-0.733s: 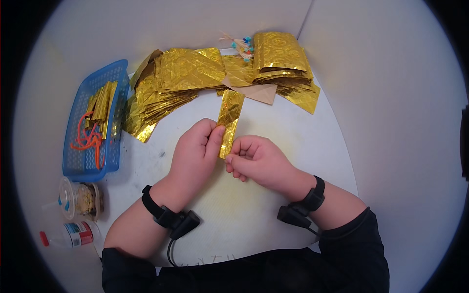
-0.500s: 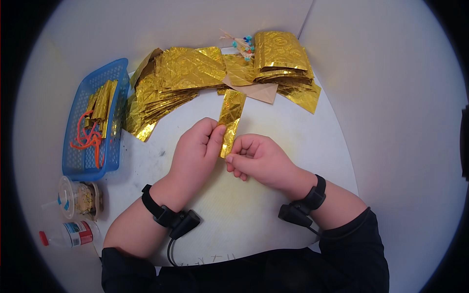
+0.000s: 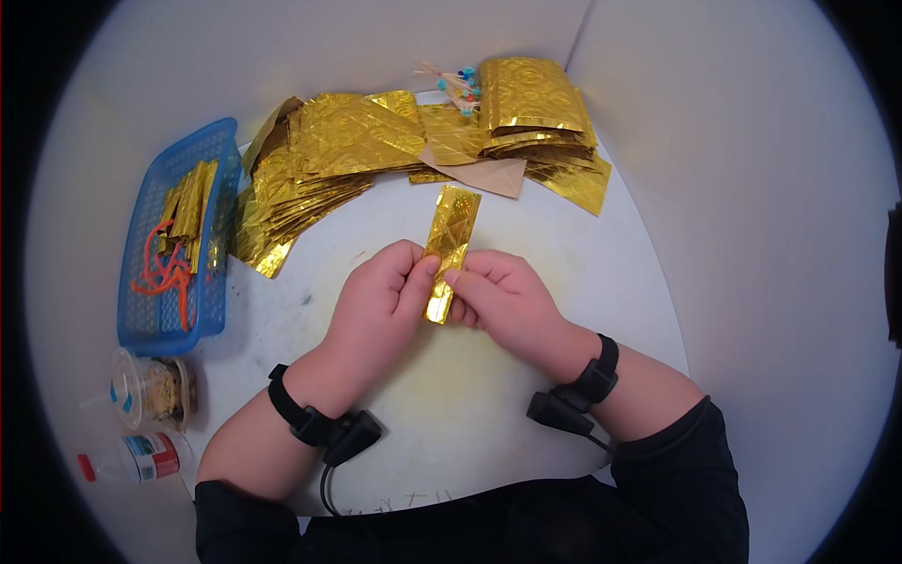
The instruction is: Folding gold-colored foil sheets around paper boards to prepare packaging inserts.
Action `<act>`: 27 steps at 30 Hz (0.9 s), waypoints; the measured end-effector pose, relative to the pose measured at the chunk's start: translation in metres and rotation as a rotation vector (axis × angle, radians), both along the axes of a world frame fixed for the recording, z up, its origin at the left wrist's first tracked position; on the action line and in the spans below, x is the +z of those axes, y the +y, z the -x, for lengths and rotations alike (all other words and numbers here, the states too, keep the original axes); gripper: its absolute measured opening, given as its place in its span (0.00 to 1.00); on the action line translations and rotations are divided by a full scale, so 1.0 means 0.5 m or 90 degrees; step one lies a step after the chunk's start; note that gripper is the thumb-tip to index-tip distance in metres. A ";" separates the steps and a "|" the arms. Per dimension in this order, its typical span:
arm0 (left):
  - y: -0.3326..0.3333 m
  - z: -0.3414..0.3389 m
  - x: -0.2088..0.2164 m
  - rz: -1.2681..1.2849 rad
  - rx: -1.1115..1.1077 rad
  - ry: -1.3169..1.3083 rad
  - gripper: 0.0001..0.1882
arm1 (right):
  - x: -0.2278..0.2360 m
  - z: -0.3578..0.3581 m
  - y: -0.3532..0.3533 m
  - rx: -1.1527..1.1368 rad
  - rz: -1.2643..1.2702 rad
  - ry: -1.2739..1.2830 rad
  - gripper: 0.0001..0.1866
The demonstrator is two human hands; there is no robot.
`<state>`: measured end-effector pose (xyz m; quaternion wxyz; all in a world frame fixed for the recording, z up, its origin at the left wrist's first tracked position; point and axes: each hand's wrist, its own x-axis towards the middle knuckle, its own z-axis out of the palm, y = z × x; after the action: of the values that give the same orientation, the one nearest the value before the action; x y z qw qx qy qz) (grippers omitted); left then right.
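Note:
A narrow strip of folded gold foil paper (image 3: 456,222) is held upright over the middle of the table. My left hand (image 3: 381,289) pinches its left edge, the thumb lying on the foil. From the other side my right hand (image 3: 512,293) grips it, thumb pressed on the front face near the left thumb. The fingers behind the strip are mostly hidden. Beyond the hands, a fanned stack of gold foil sheets (image 3: 352,136) lies at the far left, and a second gold stack (image 3: 531,94) sits at the far right.
At the left stands a blue plastic basket (image 3: 134,282) with folded gold strips (image 3: 191,202) and orange cords (image 3: 167,277). Nearer are a clear lidded cup (image 3: 150,387) and a plastic bottle (image 3: 141,458). Sticks with coloured tips (image 3: 462,89) lie at the back. Pale walls enclose the white table (image 3: 451,404).
My right hand has slid up the strip from its lower end to its middle, level with the left thumb. The strip sits slightly lower in view.

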<state>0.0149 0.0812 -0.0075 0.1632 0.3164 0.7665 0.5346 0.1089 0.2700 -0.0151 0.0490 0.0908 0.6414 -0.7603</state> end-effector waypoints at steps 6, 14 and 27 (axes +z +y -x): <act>-0.001 0.002 -0.001 0.021 -0.042 -0.032 0.14 | 0.006 0.014 0.031 -0.088 0.005 0.023 0.15; -0.003 0.000 -0.003 0.041 -0.077 -0.028 0.13 | 0.005 0.017 0.037 -0.190 0.051 0.035 0.15; -0.003 0.005 -0.001 0.065 -0.081 0.024 0.14 | 0.000 0.028 0.062 -0.160 0.083 -0.021 0.12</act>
<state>0.0126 0.0794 -0.0081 0.1981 0.3657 0.7742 0.4772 0.0950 0.3010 -0.0152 -0.0305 0.1794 0.5736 -0.7987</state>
